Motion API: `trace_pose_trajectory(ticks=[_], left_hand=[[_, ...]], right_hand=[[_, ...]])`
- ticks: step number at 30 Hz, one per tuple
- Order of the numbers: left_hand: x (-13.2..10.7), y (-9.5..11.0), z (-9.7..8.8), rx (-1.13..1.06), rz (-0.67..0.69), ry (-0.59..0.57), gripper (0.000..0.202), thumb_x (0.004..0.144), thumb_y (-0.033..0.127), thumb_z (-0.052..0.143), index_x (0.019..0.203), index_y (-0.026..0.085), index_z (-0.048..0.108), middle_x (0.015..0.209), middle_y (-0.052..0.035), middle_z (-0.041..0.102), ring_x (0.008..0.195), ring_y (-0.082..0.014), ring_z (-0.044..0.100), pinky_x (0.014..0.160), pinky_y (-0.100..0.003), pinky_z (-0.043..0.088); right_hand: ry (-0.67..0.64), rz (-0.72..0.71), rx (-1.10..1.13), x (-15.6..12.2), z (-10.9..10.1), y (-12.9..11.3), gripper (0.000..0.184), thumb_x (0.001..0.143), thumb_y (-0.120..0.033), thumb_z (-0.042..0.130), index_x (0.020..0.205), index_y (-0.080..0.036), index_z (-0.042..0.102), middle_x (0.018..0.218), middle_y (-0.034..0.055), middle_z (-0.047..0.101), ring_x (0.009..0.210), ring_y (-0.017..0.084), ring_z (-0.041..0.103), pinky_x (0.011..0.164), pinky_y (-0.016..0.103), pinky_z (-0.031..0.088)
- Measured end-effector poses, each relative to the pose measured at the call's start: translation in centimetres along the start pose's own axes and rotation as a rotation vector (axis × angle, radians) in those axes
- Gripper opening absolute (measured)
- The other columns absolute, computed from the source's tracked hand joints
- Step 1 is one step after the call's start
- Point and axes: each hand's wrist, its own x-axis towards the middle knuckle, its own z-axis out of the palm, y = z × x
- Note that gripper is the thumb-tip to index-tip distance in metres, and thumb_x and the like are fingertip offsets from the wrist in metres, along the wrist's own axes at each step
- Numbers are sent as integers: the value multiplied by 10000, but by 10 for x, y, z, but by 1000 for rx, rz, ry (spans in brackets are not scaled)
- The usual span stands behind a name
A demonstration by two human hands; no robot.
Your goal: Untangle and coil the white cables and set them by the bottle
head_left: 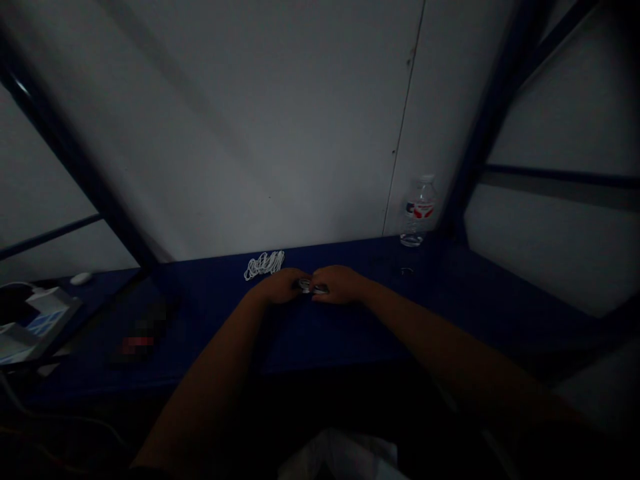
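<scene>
Two hands meet at the middle of the bench: the left hand [279, 287] and the right hand [341, 283] are drawn together, fingers curled inward, pinching one small silvery-and-dark object [313, 287] between them. The fingers hide most of it, and the dim light leaves its kind hard to tell. Just behind the left hand lies one loose bundle of white cord [264, 265], near but not touching it. To the right, past the right hand, sits one small metal ring [407, 271], and behind that stands one clear plastic water bottle [419, 212], upright by the wall. The dark blue bench top [350, 340] runs on both sides of the hands, with open room in front of them before its front edge falls into shadow. Farther left are one small white oblong object [81, 279], one blurred dark object with a red patch [140, 340], and one white box [43, 313]. A white wall panel [250, 133] rises behind the bench, crossed by dark blue metal struts [493, 113].
</scene>
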Motion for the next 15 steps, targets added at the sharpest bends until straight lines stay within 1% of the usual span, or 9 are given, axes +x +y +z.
trace_pose_trajectory(ticks=[3,5,7,10,13,15], left_hand=[[0,1,0,-7,-73,44,383,820,176,576,1197,214,628,1153,-63,682,1030,-203,623,913,-309,442],[-1,5,-2,-11,-131,56,355,842,223,573,1194,210,620,1114,-60,694,982,-197,635,866,-299,453],[-2,9,-4,-11,-170,48,321,855,266,573,1165,207,627,1066,-56,704,934,-194,641,824,-291,456],[-2,12,-5,-19,-195,27,298,864,310,570,1135,206,636,1031,-50,707,901,-191,640,790,-282,451],[-2,9,-3,-45,-223,47,292,881,330,543,1130,206,633,995,-47,702,866,-186,637,765,-279,449],[-1,6,-1,-79,-251,92,324,890,328,524,1182,207,601,969,-45,697,841,-180,632,749,-277,452]], right_hand=[[-13,47,-52,1,4,0,214,848,-308,604,1025,-221,688,975,59,687,852,191,615,692,266,381],[11,91,-73,0,5,2,256,852,-324,596,1070,-209,664,1017,71,684,878,197,618,702,266,384],[32,141,-97,-1,6,4,301,848,-355,602,1099,-194,645,1045,84,678,898,205,616,709,268,387],[18,192,-162,-1,4,3,266,852,-354,588,1050,-190,658,1003,85,673,863,204,613,678,267,378],[31,170,-221,-2,1,0,233,879,-325,540,1030,-201,667,978,80,655,833,193,606,657,265,370],[73,145,-213,-2,0,-1,241,886,-312,528,1062,-208,656,1006,76,640,857,190,601,676,262,381]])
